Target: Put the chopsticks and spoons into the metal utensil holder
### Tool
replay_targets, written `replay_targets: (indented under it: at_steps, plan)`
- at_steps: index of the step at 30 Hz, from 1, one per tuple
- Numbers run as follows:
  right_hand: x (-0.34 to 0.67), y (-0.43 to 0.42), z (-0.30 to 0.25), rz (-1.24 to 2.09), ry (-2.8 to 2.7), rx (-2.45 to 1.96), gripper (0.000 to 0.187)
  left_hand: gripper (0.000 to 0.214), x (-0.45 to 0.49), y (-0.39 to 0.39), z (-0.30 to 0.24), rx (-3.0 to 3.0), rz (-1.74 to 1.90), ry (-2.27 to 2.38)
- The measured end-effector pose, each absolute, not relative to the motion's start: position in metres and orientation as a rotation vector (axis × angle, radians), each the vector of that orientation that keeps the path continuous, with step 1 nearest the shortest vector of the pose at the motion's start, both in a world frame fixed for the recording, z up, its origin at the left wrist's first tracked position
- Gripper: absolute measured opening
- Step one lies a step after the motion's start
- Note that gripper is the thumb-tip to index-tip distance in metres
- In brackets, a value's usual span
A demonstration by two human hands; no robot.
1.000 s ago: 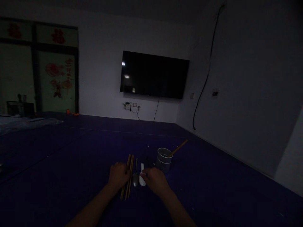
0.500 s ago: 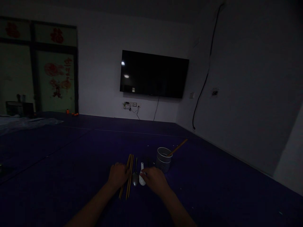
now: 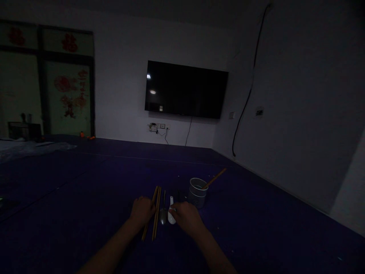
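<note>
My left hand (image 3: 142, 210) is closed on the left-hand wooden chopsticks (image 3: 145, 231), its fingers curled over their middle. Just right of it lie more wooden chopsticks (image 3: 156, 222), close to parallel. A metal spoon (image 3: 163, 216) rests beside them, bowl toward me. With its fingertips, my right hand (image 3: 186, 216) pinches a white soup spoon (image 3: 171, 219), which lies to the right of the metal one. Behind the right hand stands a grey cylindrical holder (image 3: 196, 196) with a wooden stick (image 3: 216, 177) leaning out to the right.
The dark blue surface (image 3: 114, 182) runs back to a wall with a television (image 3: 185, 90) and sockets (image 3: 159, 126). Clear plastic sheeting (image 3: 37, 148) lies far left, near small orange objects (image 3: 90, 137). A black cable (image 3: 242, 114) hangs on the right wall.
The near ends of the left-hand chopsticks have swung slightly left, widening the gap to the others. My right hand and the white soup spoon look still.
</note>
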State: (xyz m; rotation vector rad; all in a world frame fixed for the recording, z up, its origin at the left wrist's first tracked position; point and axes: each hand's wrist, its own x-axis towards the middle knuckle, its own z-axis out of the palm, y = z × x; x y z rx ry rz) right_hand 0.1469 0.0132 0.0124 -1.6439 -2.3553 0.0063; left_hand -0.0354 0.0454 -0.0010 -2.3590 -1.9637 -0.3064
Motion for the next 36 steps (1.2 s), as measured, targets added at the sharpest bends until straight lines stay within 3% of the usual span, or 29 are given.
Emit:
replay_targets:
  at_steps: [20, 28, 36]
  plan:
    - [0.147, 0.014, 0.01, 0.044, -2.256, -1.57, 0.03, 0.038, -0.043, 0.047, 0.006, -2.339, -0.297, -1.956]
    - [0.128, 0.025, -0.01, 0.712, -1.85, -1.186, 0.065, 0.033, -0.031, 0.035, 0.017, -2.416, -0.493, -1.731]
    - [0.113, 0.037, -0.022, 1.056, -1.374, -1.082, 0.063, 0.029, -0.013, 0.018, 0.011, -2.659, -0.929, -1.33]
